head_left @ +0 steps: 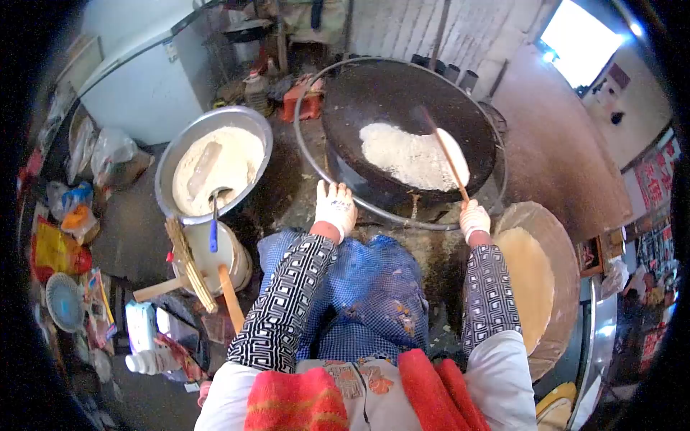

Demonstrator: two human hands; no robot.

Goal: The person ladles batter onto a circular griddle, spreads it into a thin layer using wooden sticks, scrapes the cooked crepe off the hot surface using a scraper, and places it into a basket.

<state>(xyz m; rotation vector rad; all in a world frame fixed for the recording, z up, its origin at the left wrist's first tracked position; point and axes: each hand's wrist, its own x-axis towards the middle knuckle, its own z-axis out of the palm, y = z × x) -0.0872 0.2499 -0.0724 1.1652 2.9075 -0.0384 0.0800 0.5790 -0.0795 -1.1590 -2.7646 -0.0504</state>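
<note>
Pale batter (402, 154) lies spread over part of a large round black griddle (359, 100) in front of me. My right hand (475, 218), in a white glove, is closed round the lower end of a thin wooden stick (451, 159), which reaches over the batter's right side. The stick's far end is blurred. Gloved too, my left hand (336, 207) is at the near left of the griddle, by the metal ring (309, 154) around it. Its fingers point forward, slightly apart, and nothing shows in them.
On the left, a metal basin (164, 172) holds batter and a ladle with a blue handle (213, 235). Below it stands a bucket (241, 262) with wooden tools. At the right, a round tray (568, 287) holds a pale flat sheet (528, 280). Behind is a red stool (309, 106).
</note>
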